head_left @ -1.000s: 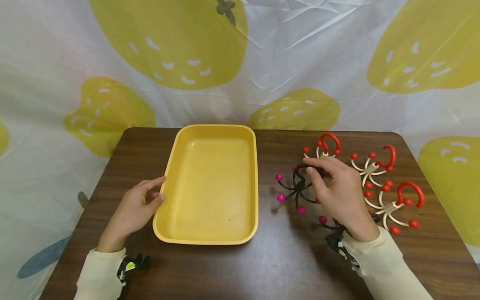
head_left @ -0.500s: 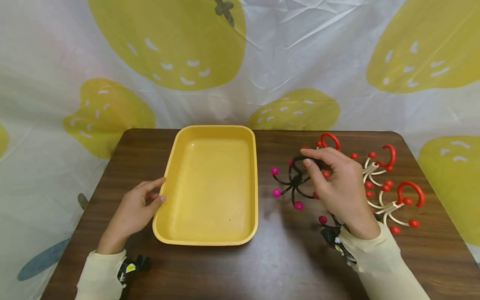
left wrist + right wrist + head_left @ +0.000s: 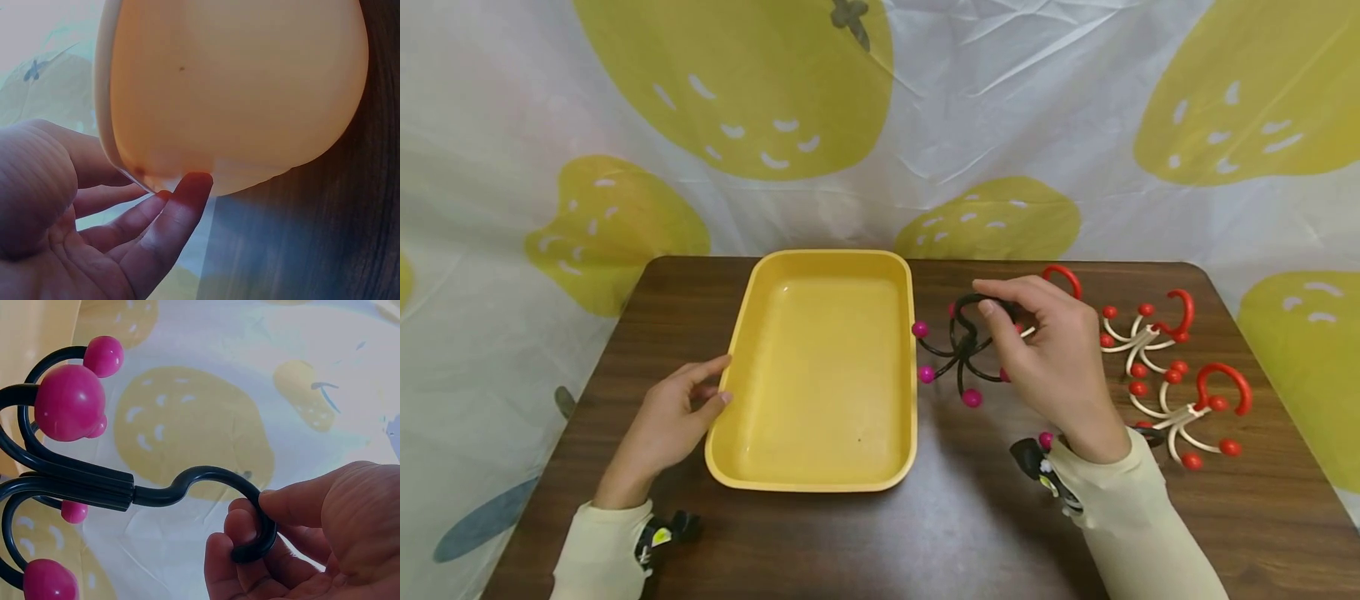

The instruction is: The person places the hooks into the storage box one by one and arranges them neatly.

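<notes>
While the right hand (image 3: 1045, 358) pinches the hook end of a black hanger (image 3: 958, 350) with pink ball tips, that hanger hangs lifted off the counter (image 3: 880, 533), just right of the yellow tray (image 3: 820, 475) and near its right rim. Right wrist view: fingers (image 3: 240, 528) and thumb curled round the black hook (image 3: 250, 506), four pink balls visible there; head view also shows four pink balls on the black prongs, others may be hidden.

Left hand (image 3: 673, 421) rests on the counter at the tray's left rim, fingers relaxed and mostly straight, fingertips touching the rim; left wrist view shows a fingertip (image 3: 190, 184) against the tray edge (image 3: 103, 125). Holds nothing.

Counts: one yellow tray, nothing lying in it. One black hanger in hand. A second black piece with one pink ball (image 3: 1045, 439) peeks out under the right wrist, mostly hidden, cannot tell its shape. Cream hangers with red hooks and red balls: three, one (image 3: 1063, 279) mostly behind the right hand, one (image 3: 1150, 329) further right, one (image 3: 1195, 408) nearest the counter's right edge. They lie close together, well apart from the tray.

Around: dark wood counter, white cloth backdrop (image 3: 1000, 125) with yellow-green strawberry print. Cream sleeves on both arms, small black wrist devices at each cuff. Right hand blocks sight of the hanger behind it.
</notes>
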The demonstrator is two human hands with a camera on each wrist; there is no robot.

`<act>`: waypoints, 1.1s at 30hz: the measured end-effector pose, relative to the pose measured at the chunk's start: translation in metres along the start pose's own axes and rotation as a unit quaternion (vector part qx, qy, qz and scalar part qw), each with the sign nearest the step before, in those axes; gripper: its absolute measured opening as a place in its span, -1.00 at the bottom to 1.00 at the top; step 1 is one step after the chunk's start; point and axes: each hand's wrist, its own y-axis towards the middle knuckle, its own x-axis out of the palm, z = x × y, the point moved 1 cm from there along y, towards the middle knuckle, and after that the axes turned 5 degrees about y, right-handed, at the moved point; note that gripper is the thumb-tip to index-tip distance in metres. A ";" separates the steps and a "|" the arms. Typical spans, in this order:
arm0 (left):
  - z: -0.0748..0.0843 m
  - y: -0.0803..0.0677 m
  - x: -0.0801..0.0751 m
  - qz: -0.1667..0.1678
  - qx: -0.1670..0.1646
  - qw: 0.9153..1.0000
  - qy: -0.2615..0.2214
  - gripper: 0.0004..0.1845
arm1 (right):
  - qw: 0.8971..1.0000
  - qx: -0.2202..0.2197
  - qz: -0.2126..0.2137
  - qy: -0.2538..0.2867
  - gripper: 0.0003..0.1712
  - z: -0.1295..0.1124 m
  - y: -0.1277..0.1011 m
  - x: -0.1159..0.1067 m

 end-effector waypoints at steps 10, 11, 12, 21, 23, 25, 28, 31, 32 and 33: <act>0.001 0.001 0.000 -0.002 -0.004 1.000 -0.002 -0.43 | 0.999 0.011 0.003 0.041 -0.77 -0.003 0.012 0.014; 0.001 0.001 0.000 -0.001 -0.005 1.000 -0.001 -0.43 | 0.999 0.013 0.002 0.044 -0.77 -0.004 0.014 0.016; 0.001 0.000 0.000 -0.001 -0.004 1.000 -0.001 -0.43 | 0.999 0.014 0.002 0.045 -0.78 -0.004 0.015 0.018; 0.000 -0.001 0.000 0.000 -0.006 1.000 -0.007 -0.42 | 0.999 0.008 -0.007 0.049 -0.79 -0.010 0.031 0.038; 0.000 -0.002 0.000 0.000 -0.006 1.000 -0.010 -0.43 | 0.999 0.000 -0.014 0.044 -0.79 -0.013 0.036 0.043; 0.000 -0.002 0.001 -0.001 -0.005 1.000 -0.012 -0.43 | 0.999 -0.007 -0.023 0.043 -0.79 -0.015 0.042 0.049; 0.000 -0.002 0.001 -0.003 -0.006 1.000 -0.018 -0.43 | 0.998 -0.014 -0.038 0.047 -0.79 -0.017 0.050 0.058; 0.001 -0.002 0.002 -0.005 -0.006 1.000 -0.023 -0.42 | 0.997 -0.012 -0.054 0.062 -0.78 -0.017 0.056 0.067; 0.001 -0.002 0.002 -0.006 -0.006 1.000 -0.026 -0.42 | 0.996 -0.010 -0.061 0.067 -0.78 -0.016 0.058 0.070; 0.002 -0.002 0.002 -0.007 -0.007 1.000 -0.027 -0.42 | 0.995 -0.009 -0.067 0.070 -0.78 -0.016 0.060 0.073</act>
